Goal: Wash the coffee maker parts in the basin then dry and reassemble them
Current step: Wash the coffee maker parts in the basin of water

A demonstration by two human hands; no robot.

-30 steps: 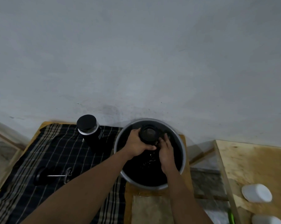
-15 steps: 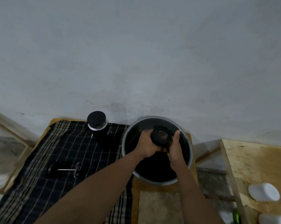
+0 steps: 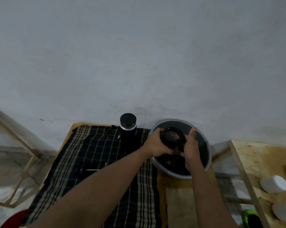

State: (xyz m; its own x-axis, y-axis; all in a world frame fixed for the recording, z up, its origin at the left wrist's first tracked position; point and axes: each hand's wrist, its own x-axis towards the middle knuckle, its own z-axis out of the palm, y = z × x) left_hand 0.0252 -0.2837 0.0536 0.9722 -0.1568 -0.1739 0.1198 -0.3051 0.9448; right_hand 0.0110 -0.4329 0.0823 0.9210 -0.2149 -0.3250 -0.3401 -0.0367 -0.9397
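The left hand [image 3: 153, 143] is gripping the black cylindrical coffee maker part [image 3: 172, 137], its fingers curling round the part's left side. The right hand [image 3: 190, 149] is pressing against the right side with its palm, fingers lying nearly straight and pointing away from the person. The part is being held between both hands over the basin [image 3: 208, 150], its round mouth tilting toward the camera and showing a brownish inside. Whether it is touching the water cannot be told.

The basin is sitting against the wall [image 3: 139, 55], round, with a pale grey rim and a dark, glinting interior; the right wrist is covering part of its near side. Just left of it a black jar [image 3: 128, 123] with a flat black lid and a clear band below it is standing upright on a dark checked cloth [image 3: 96, 145] with beige stripes, which is draping over a wooden table [image 3: 74, 127]. A thin metal rod [image 3: 92, 169] is lying on the cloth, its right end disappearing behind the left forearm.

To the right, a bare plywood table [image 3: 262, 160] is carrying two white rounded containers [image 3: 274, 184], with a green and black object [image 3: 250, 217] beside its near edge. A pale wooden frame [image 3: 12, 129] is standing at the far left.
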